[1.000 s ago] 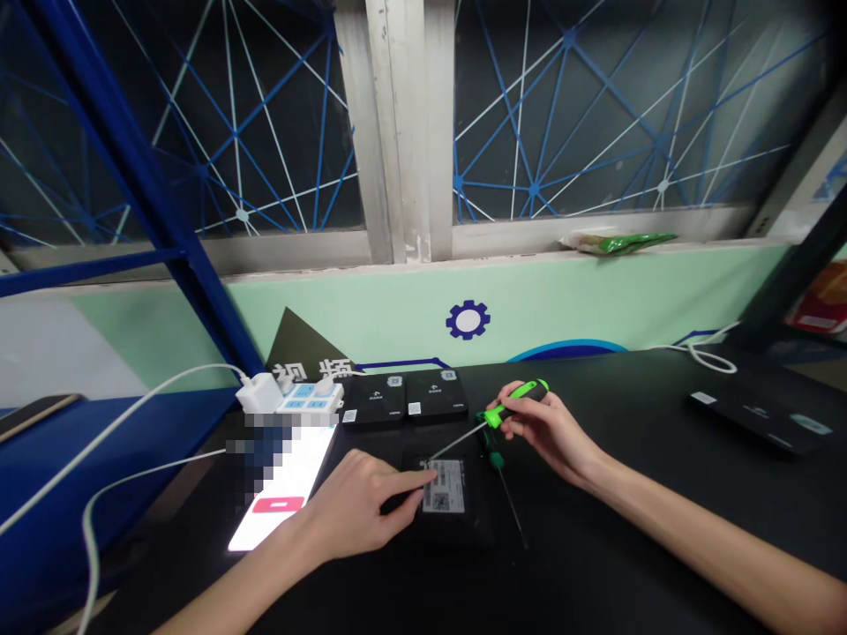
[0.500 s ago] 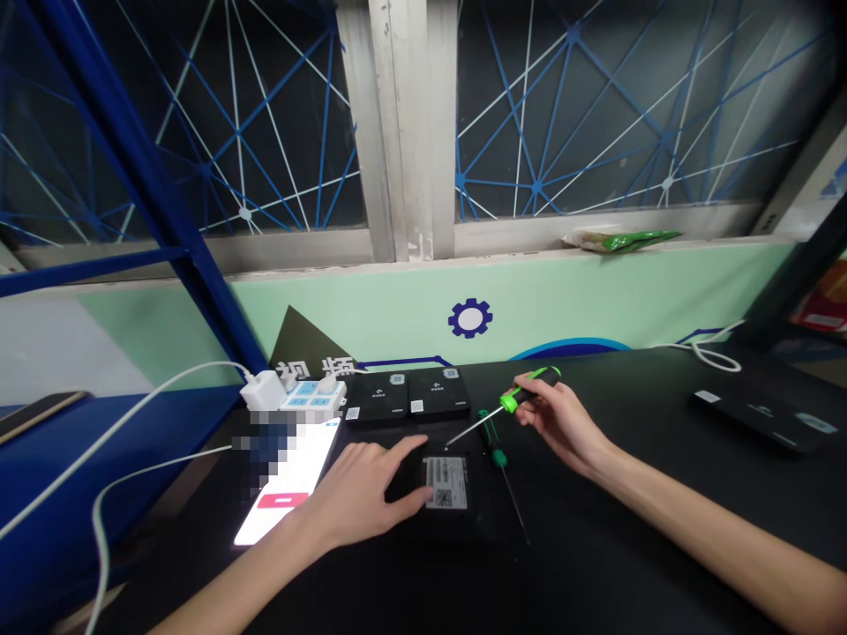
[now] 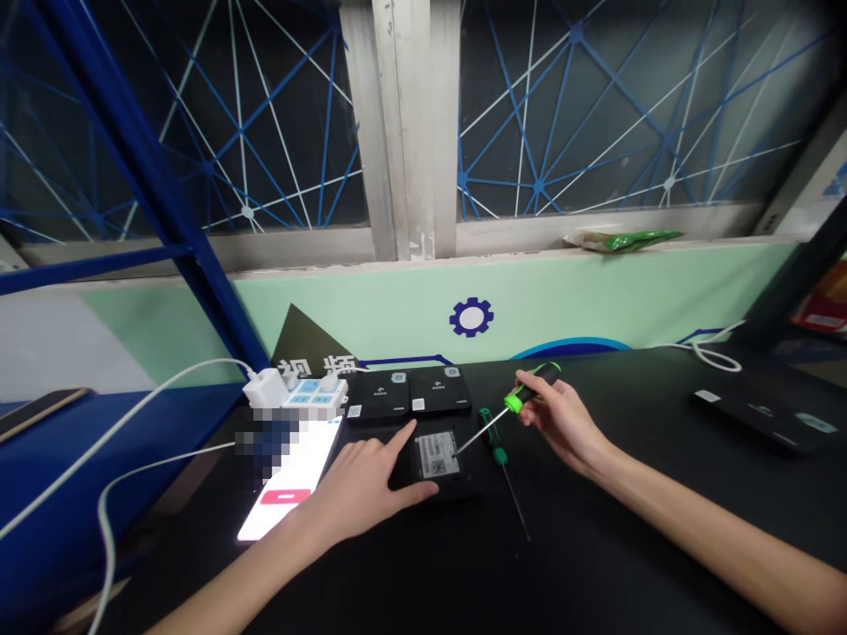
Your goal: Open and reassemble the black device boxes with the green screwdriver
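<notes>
My left hand (image 3: 361, 485) lies with forefinger and thumb spread along the left side of a black electronics box (image 3: 463, 487). A white printed label (image 3: 438, 454) faces up on that box. Wrapped around the green-and-black handle of a screwdriver (image 3: 533, 388), my right hand (image 3: 562, 419) holds the tool at a slant. Its tip is over the label's right edge; contact I cannot tell. A second screwdriver (image 3: 499, 456), dark green, rests on the table just right of the box.
Two similar black boxes (image 3: 380, 397) stand side by side behind. Another black box (image 3: 764, 419) is at far right. On the left are a lit phone (image 3: 295, 481), a power strip (image 3: 314, 392) and white cables (image 3: 106, 520). A green packet (image 3: 622, 240) sits on the windowsill.
The labelled box has shifted back, away from me, and slightly left, with my left hand beside it. The screwdriver's tip has gone from above the label to its right edge.
</notes>
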The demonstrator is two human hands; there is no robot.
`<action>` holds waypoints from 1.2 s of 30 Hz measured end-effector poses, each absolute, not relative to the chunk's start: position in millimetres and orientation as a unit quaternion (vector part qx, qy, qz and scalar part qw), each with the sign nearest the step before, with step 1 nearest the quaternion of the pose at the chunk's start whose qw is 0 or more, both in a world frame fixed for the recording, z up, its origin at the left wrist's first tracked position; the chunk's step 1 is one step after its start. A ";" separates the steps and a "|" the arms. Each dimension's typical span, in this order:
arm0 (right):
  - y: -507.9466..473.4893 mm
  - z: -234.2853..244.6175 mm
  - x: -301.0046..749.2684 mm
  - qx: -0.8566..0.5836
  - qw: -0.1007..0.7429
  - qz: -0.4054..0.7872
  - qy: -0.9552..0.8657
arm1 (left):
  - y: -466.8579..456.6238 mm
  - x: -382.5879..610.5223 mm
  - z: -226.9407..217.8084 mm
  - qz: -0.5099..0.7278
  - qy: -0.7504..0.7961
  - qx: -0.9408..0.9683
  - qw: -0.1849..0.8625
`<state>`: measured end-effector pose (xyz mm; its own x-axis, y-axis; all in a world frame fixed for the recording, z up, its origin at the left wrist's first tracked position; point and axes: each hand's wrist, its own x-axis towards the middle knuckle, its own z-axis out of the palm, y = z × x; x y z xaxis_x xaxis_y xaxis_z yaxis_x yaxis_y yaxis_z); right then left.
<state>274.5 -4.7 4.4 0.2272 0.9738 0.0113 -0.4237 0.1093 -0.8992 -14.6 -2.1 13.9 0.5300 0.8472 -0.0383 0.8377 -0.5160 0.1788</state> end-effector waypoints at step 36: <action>-16.1 6.2 266.5 -0.396 0.625 0.393 -0.547 | -0.4 -11.1 15.2 0.095 0.545 0.824 0.122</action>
